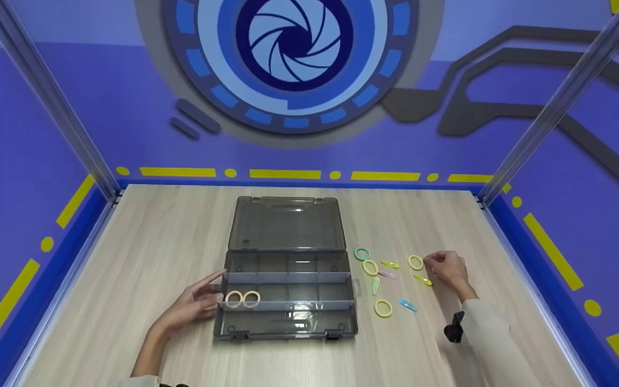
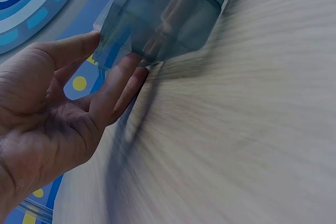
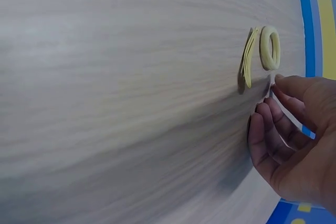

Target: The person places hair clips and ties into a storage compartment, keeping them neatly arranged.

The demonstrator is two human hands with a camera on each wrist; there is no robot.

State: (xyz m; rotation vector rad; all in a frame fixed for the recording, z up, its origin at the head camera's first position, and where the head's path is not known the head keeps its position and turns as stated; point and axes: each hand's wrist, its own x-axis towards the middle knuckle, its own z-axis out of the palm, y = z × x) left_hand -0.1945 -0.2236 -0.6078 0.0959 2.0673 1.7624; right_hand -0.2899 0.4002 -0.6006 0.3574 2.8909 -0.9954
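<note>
A dark see-through compartment box [image 1: 288, 321] lies with its lid [image 1: 288, 223] folded back. Two pale hair ties [image 1: 252, 299] sit in its middle row at the left. My left hand [image 1: 194, 303] touches the box's left wall, its fingers spread along the side in the left wrist view. My right hand [image 1: 449, 269] is at a yellow hair tie [image 1: 415, 262] on the table. In the right wrist view, thumb and index fingertips are just beside that hair tie [image 3: 270, 48], with the other fingers loosely bent. A yellow snap clip [image 1: 422, 280] lies close by.
Between box and right hand lie a green hair tie [image 1: 361, 253], yellow hair ties [image 1: 383, 308], a blue snap clip [image 1: 408, 306], a light green clip [image 1: 376, 286], a pink clip [image 1: 388, 275] and another yellow clip [image 1: 390, 264]. Blue-purple walls [image 1: 309, 153] enclose the wooden table [image 1: 170, 226].
</note>
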